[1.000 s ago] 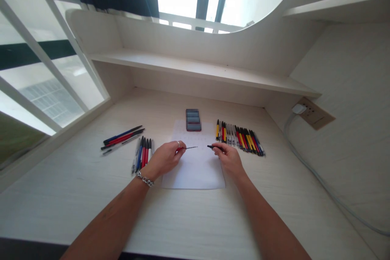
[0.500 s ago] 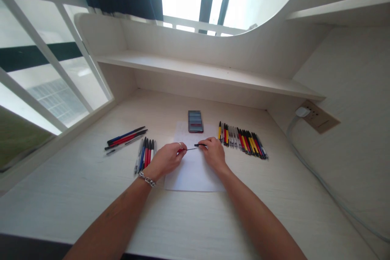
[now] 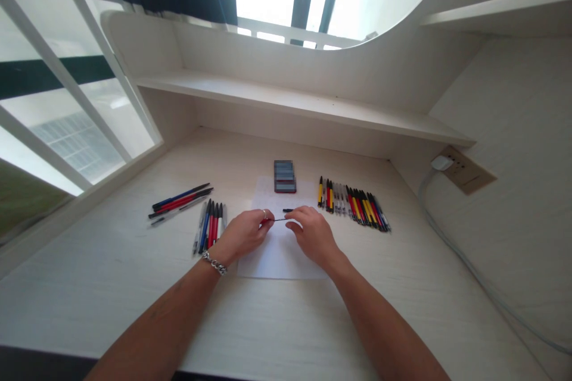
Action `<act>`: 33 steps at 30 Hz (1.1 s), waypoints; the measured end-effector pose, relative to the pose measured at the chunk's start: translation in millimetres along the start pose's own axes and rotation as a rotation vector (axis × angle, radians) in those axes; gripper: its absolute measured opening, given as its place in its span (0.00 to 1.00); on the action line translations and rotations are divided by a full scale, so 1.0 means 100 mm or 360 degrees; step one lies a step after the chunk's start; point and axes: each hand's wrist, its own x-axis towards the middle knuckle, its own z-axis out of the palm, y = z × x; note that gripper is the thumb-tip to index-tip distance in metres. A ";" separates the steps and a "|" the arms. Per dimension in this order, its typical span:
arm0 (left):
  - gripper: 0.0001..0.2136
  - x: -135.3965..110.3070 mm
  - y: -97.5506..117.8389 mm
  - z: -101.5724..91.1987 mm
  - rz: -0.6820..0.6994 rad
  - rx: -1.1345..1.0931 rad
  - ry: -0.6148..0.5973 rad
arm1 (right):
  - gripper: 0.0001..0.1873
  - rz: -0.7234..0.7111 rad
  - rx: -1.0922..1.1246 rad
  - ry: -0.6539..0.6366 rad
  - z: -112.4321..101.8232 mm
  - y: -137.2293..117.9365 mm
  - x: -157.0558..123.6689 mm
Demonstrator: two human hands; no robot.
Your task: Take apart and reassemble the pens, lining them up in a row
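Over a white sheet of paper [image 3: 279, 256] my two hands meet. My left hand [image 3: 241, 235] is closed in a pinch on a thin pen refill [image 3: 276, 220] with a red end, and wears a ring and a chain bracelet. My right hand [image 3: 313, 232] is closed on a short black pen part [image 3: 288, 210], held at the refill's tip. A phone [image 3: 284, 176] lies at the paper's far edge.
A row of several yellow, red and black pens [image 3: 355, 205] lies to the right of the paper. Several blue, red and black pens [image 3: 211, 223] lie to the left, with more [image 3: 179, 199] further left. A wall socket [image 3: 462, 168] with a cable [image 3: 469, 262] is at the right.
My right hand has moved left from beside the pen row to meet my left hand, bringing the black pen part up to the refill's tip. My left hand stayed in place.
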 end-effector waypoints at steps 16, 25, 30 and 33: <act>0.11 0.00 -0.07 -0.01 -0.0031 0.0039 -0.0022 | 0.09 0.0272 -0.0090 0.0225 0.24 0.34 0.01; 0.11 0.00 -0.06 0.02 -0.0010 0.0021 -0.0025 | 0.09 0.0256 -0.0156 0.0231 0.25 0.27 0.01; 0.11 -0.01 0.00 0.03 0.0052 -0.0021 -0.0043 | 0.11 0.0034 0.0070 0.0213 0.14 0.11 -0.07; 0.11 -0.02 0.04 0.03 0.0093 -0.0066 -0.0063 | 0.10 -0.0064 0.0055 0.0077 0.12 0.07 -0.11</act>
